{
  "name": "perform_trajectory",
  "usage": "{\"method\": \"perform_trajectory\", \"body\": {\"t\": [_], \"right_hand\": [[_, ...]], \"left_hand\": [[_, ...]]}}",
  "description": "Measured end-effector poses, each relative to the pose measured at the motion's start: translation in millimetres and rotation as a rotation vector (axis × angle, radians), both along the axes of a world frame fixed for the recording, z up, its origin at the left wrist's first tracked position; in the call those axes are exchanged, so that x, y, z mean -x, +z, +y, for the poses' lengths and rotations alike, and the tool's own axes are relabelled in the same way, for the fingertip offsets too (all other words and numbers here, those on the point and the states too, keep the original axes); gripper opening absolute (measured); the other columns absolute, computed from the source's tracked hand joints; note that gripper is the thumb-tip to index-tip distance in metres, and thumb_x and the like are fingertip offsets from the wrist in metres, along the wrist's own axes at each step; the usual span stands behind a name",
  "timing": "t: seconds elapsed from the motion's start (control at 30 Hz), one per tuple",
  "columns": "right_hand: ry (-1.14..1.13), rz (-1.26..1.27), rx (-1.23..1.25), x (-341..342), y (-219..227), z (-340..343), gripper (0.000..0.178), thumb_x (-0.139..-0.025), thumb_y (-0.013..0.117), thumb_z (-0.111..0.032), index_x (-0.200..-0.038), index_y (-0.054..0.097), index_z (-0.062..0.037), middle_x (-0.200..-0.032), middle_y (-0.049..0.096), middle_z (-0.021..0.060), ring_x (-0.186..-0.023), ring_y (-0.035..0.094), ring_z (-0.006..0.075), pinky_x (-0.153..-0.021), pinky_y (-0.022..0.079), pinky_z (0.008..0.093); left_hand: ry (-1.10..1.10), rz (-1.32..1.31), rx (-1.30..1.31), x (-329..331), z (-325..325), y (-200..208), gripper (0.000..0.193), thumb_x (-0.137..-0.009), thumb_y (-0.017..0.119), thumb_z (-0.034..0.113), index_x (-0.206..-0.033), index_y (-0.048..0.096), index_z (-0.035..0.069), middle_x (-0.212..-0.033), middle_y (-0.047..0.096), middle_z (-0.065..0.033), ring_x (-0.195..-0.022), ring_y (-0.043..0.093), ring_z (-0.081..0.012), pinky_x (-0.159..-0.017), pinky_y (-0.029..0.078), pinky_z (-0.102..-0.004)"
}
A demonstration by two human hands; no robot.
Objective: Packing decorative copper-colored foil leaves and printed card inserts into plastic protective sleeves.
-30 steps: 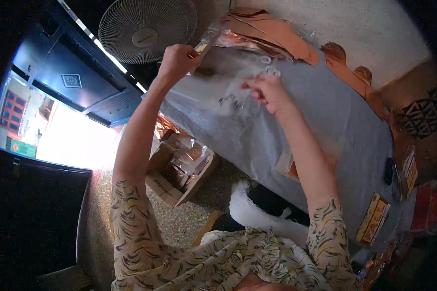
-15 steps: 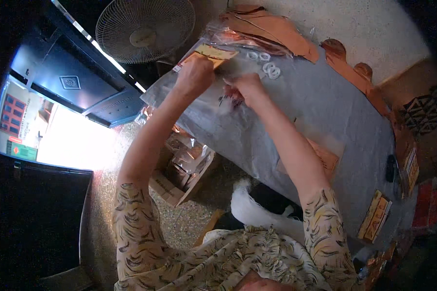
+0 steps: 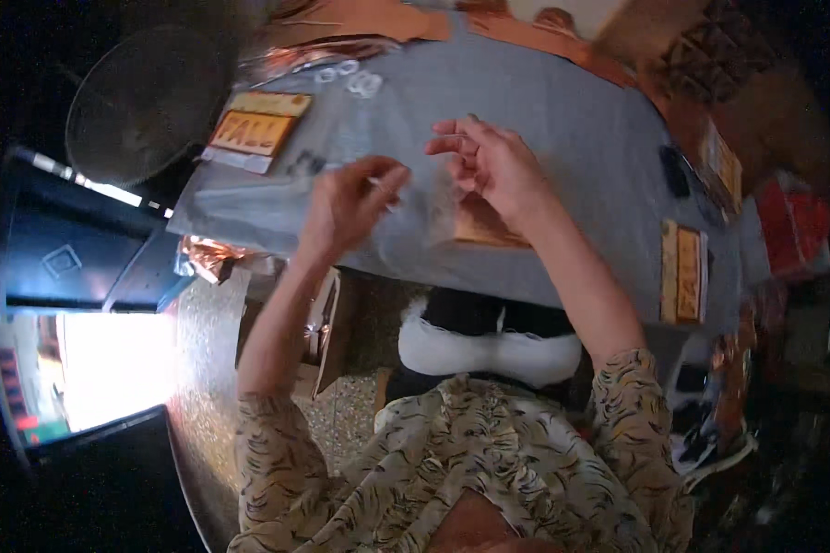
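Observation:
My left hand [image 3: 346, 207] hovers over the near part of the table with its fingers loosely curled and apart from the thumb; I make out nothing in it. To the right, my right hand [image 3: 498, 170] is raised, fingers spread, above a brown-orange flat piece [image 3: 489, 226] that it partly hides. A thin pale line crosses its fingers, too blurred to name. Beyond my left hand lies an orange and yellow packaged sign [image 3: 254, 129], with nothing touching it. Some small black pieces [image 3: 304, 164] lie beside it.
White rings [image 3: 364, 85] lie on the grey-covered table [image 3: 572, 120], near orange sheets [image 3: 516, 32] along its far edge. Another orange sign [image 3: 684, 272] and a black object [image 3: 673, 170] sit at the right. A cardboard box [image 3: 327, 346] stands below; a fan [image 3: 138, 106] is at left.
My left hand has let go of the packaged sign and come back toward me. My right hand has left the small black pieces, which now lie on the table. The view has shifted right.

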State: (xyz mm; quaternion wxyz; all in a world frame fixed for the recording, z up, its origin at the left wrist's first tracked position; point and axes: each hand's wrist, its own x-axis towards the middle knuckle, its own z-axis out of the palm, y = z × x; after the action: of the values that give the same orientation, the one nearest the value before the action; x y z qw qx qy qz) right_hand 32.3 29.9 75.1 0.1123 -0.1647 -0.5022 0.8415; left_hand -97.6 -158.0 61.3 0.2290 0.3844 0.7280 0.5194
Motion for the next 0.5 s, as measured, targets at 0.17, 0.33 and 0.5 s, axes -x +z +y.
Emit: {"method": "perform_trajectory", "body": {"t": [0.17,0.33,0.5], "right_hand": [[-0.294,0.078,-0.105,-92,-1,-38,0.033,-0.106,0.044,-0.032,-0.114,0.059,-0.0033,-0.102,0.068,0.0095,-0.075,0.059,0.0098,-0.061,0.049,0.0229],[-0.578,0.018,-0.895,-216,-38,-51,0.031,-0.107,0.04,-0.026,-0.111,0.059,-0.0012,-0.09,0.065,0.0054,-0.07,0.055,0.007,-0.062,0.045,0.0217],[-0.035,-0.306,-0.375,-335,-78,-51,0.028,-0.104,0.047,-0.027,-0.104,0.061,-0.0025,-0.066,0.044,-0.0043,-0.055,0.039,0.0061,-0.051,0.033,0.0235]], "left_hand": [[-0.183,-0.481,-0.165,-139,11,-1,0.018,-0.092,0.07,0.012,-0.099,0.059,0.0,-0.083,0.069,-0.0084,-0.072,0.069,-0.0143,-0.062,0.056,-0.0267],[-0.391,-0.552,-0.049,-210,26,-19,0.01,-0.094,0.065,0.007,-0.094,0.061,-0.002,-0.079,0.068,-0.0083,-0.068,0.067,-0.0143,-0.061,0.056,-0.0258],[-0.47,-0.518,-0.028,-247,26,-42,0.012,-0.094,0.065,0.01,-0.091,0.066,-0.002,-0.081,0.07,-0.0094,-0.068,0.068,-0.0155,-0.061,0.057,-0.0287]]}}
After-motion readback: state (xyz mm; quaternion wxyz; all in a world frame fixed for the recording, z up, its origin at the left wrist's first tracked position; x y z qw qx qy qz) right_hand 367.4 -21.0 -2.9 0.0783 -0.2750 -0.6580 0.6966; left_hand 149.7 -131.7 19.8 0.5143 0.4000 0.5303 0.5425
